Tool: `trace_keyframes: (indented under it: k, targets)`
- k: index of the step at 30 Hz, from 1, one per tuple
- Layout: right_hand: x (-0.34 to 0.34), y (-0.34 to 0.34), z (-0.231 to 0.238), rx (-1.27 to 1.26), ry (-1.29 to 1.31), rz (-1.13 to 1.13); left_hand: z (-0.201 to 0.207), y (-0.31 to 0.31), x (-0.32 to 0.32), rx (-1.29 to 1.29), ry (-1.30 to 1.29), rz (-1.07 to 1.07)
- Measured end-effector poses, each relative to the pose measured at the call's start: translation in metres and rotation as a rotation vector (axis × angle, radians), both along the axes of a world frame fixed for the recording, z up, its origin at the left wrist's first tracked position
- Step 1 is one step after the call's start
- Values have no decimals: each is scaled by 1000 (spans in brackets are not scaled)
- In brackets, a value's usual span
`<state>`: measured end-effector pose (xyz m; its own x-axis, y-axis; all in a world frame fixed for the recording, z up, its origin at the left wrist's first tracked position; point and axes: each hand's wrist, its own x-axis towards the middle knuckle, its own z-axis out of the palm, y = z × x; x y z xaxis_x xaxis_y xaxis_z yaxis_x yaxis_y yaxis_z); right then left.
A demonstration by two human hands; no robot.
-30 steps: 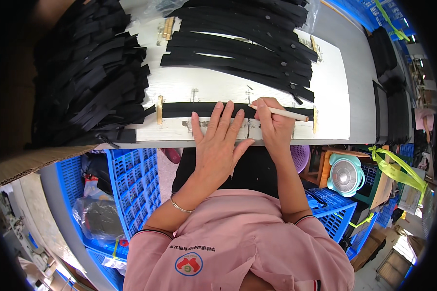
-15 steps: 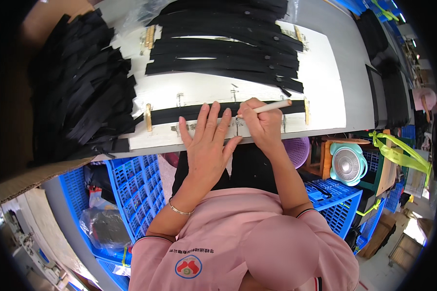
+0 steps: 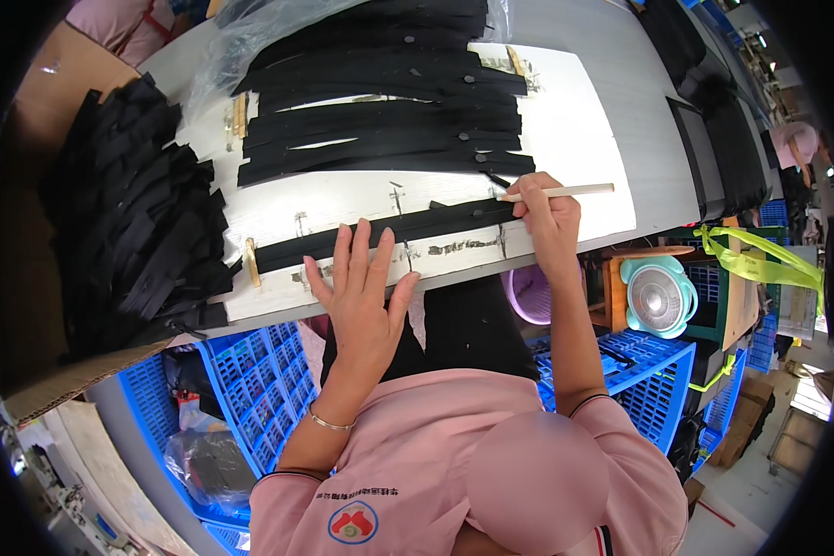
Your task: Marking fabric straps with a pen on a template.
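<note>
Black and thin, a long strip [image 3: 422, 222] lay on a white board [image 3: 591, 153] under the fingertips of the left hand [image 3: 361, 313], which was spread flat and gripped nothing. The right hand [image 3: 549, 218] pinched a white pencil [image 3: 579, 190] and hid the strip's right end. Left of both hands, a black heap [image 3: 130, 213] lay by a brown box [image 3: 83, 69]; how much was inside was hard to tell. Below the left hand, a blue crate [image 3: 267, 382] held a see-through bag [image 3: 211, 463]. A purple basket [image 3: 530, 301] sat below the right hand, partly hidden.
</note>
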<state>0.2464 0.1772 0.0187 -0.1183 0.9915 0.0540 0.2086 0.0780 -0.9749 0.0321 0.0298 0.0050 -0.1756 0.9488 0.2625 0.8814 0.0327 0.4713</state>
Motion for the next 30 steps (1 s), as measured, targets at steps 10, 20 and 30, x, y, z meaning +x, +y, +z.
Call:
trace_keyframes:
  k: [10,20,30]
  targets:
    - [-3,0,-8,91,-29,46,1,75,60,257,-186,-182]
    - [-2,-3,-7,163,-87,41,-3,82,66,214,-161,-139]
    - [0,1,-4,186,-173,160,-1,82,63,174,-172,-124]
